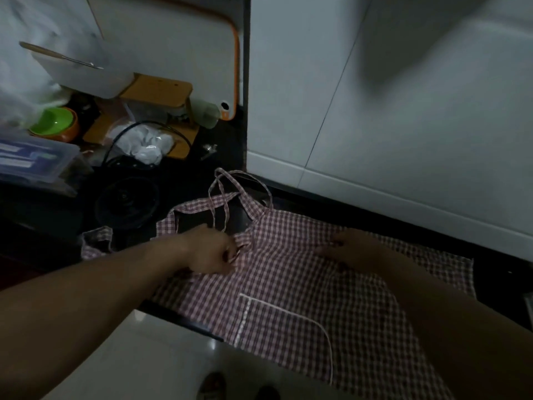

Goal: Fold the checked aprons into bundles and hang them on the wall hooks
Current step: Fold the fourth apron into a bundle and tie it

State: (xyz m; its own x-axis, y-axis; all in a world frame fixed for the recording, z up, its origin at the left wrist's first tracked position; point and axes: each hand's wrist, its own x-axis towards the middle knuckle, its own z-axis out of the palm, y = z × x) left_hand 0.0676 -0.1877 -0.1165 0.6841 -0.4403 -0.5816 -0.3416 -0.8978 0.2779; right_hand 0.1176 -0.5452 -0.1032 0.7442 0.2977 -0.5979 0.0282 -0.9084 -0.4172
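Left hand [212, 251]: grip closed, fingers curled in, pinching checked fabric near the bib edge of the apron [288, 284]; exactly which fold or strap it has is hard to make out, dim and blurred. Right hand [350, 246]: flat, palm down, fingers spread and pressing on the apron's upper middle, holding nothing. The right forearm crosses and hides much of the apron's right side.

The apron is red-and-white checked and lies spread on the dark desk [288, 194], lower part hanging over the front edge toward the floor [144, 356]. A pocket with white trim [245, 316] shows near the edge; its lower corner is partly lost in the drape. The neck straps [220, 194] loop and cross above the left hand. One tie end [96, 241] trails off left, bunched.

Left of it, a dark round object sits in shadow and cannot be identified. Farther back: a green bowl [53, 121], a clear plastic box [31, 163] cut off at the frame edge, a wooden rack [161, 90] and crumpled white plastic [147, 145]. A white tiled wall [403, 111] rises behind. No hooks in view. Two feet are barely visible at the bottom edge, cut off.
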